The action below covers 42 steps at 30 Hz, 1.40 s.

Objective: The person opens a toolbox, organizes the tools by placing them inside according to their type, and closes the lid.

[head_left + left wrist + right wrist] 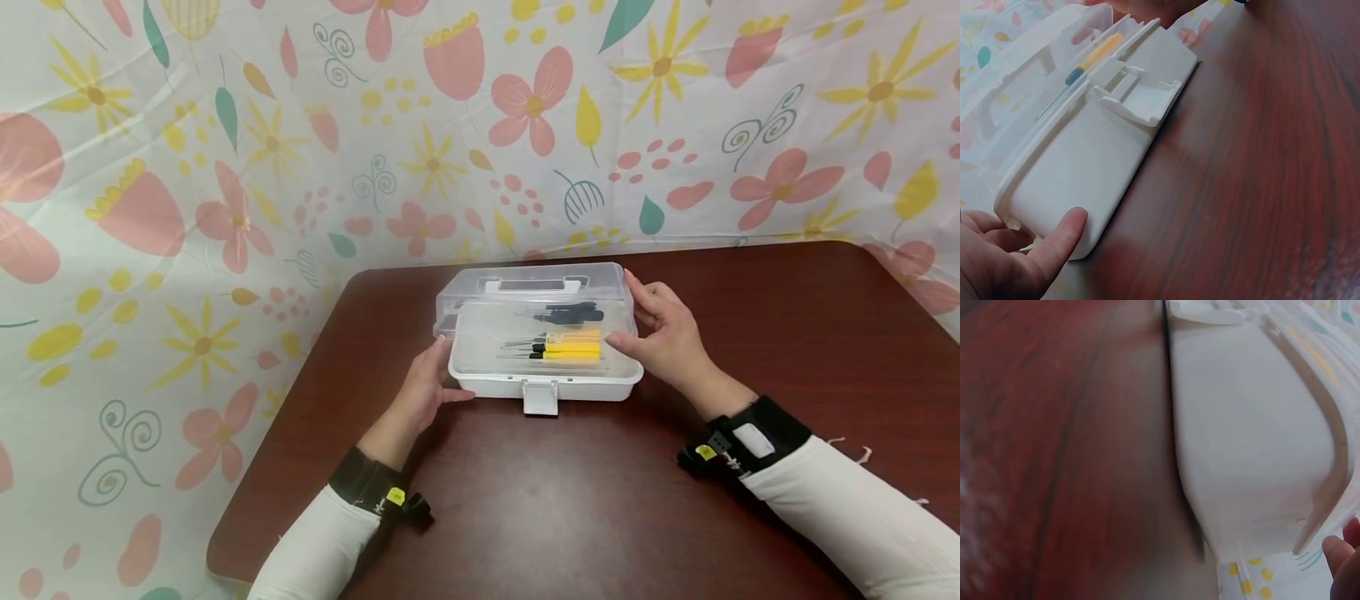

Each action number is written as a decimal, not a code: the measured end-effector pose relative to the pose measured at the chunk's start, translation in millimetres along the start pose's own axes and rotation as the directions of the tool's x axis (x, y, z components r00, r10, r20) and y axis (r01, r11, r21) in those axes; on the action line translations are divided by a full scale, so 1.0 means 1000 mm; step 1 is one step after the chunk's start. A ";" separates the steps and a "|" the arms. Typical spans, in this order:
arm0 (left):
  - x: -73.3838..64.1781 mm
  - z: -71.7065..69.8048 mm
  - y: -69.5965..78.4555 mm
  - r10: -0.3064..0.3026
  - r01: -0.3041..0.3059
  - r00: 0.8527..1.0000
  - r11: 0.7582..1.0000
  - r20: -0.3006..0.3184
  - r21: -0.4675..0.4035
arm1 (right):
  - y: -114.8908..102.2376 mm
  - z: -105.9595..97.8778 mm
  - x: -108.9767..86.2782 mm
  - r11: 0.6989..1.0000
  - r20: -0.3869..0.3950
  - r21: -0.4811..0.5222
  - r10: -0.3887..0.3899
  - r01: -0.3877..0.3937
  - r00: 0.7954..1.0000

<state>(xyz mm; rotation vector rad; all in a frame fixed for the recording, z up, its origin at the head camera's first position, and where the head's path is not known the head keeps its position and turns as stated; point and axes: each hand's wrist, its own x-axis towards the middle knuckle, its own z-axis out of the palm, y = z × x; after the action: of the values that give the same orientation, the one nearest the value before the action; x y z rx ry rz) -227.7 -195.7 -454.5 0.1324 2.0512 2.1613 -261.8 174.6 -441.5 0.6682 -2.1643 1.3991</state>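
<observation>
On the table stands a white plastic toolbox (491, 387) with a clear lid (468, 290) tilted up at its back and a front latch (541, 399) hanging down. Inside lie several yellow-handled screwdrivers (572, 348), and behind them dark-handled tools (573, 314), seen through the lid. My left hand (423, 387) grips the box's left front corner, its thumb (1066, 234) on the front wall and the other fingers round the side. At the right end, my right hand (667, 337) holds the lid's edge between thumb and fingers; only its fingertips (1338, 553) show in the right wrist view.
The dark red wooden table (585, 500) reaches out on both sides of the box. A flower-patterned cloth (450, 125) hangs behind and to the left. Both wrists wear black straps (776, 429) with small cameras.
</observation>
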 end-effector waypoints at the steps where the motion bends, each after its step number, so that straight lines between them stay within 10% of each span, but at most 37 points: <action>1: 0.000 0.000 0.000 -0.004 0.004 1.000 1.000 -0.005 0.001 | -0.001 0.000 0.000 1.000 0.002 -0.001 0.002 -0.002 1.000; 42: -0.002 -0.010 -0.020 0.110 -0.112 0.994 0.983 0.024 0.142 | -0.014 -0.024 -0.012 0.982 0.154 -0.167 0.112 -0.085 0.982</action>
<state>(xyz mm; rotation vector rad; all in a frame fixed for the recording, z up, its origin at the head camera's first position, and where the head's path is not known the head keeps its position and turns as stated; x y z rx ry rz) -226.7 -204.9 -475.1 0.2872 2.2397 2.0642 -241.1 193.7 -430.2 0.6420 -2.4385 1.2392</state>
